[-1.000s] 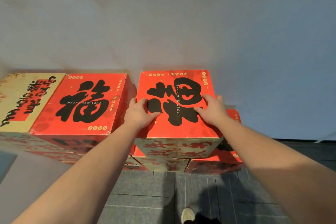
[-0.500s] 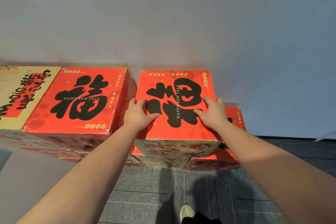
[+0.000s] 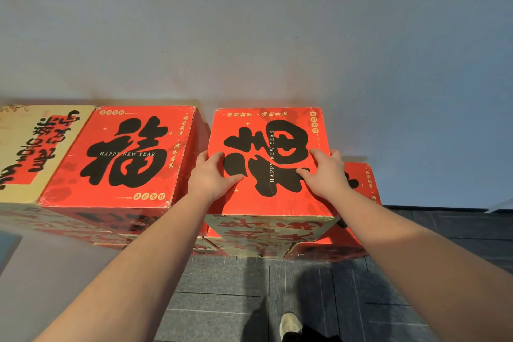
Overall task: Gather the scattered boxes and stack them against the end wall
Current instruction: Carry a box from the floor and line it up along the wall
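Note:
A red box with a large black character and "HAPPY NEW YEAR" on its lid sits on top of a stack, against the grey end wall. My left hand lies on the lid at its left edge, thumb pointing inward. At the lid's right edge, my right hand lies the same way. Both press on the top with fingers spread forward. Below it, another red box sticks out to the right, and cream-and-red box sides show underneath.
A second stack stands to the left, topped by a matching red box and a cream box; a narrow gap separates the stacks. Dark grey carpet tiles cover the floor. My shoe shows below.
The view has shifted slightly, so the left stack sits a little differently in the frame. Both hands stay in the same place on the top box, which has not visibly moved.

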Motion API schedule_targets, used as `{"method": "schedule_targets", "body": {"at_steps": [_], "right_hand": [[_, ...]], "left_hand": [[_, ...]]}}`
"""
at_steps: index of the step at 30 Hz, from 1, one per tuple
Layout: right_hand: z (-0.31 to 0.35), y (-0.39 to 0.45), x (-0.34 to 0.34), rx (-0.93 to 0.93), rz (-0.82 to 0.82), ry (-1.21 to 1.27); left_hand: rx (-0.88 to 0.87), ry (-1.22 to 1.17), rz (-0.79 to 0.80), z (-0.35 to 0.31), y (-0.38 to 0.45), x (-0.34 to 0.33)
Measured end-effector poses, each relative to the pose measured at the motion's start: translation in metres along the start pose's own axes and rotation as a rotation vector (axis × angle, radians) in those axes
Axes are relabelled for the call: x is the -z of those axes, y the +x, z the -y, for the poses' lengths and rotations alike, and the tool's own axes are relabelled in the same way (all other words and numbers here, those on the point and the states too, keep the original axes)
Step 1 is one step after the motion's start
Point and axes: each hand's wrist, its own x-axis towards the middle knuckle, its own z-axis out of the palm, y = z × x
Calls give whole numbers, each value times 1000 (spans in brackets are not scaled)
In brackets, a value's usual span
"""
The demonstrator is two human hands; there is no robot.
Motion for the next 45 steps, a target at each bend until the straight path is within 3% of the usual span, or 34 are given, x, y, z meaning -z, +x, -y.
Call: {"method": "schedule_targets", "body": {"at_steps": [10,14,25,45], "right_hand": [[17,-1,-10,7,31,7],[21,0,-12,6,32,1],[38,-2,-23,18,31,-19],[51,3,-32,23,51,-132]], "left_hand": [[49,140,68,5,-2,12],[13,316,46,5,-4,15],[-3,505,27,7,-9,27],[24,491,89,34,-13,28]]}}
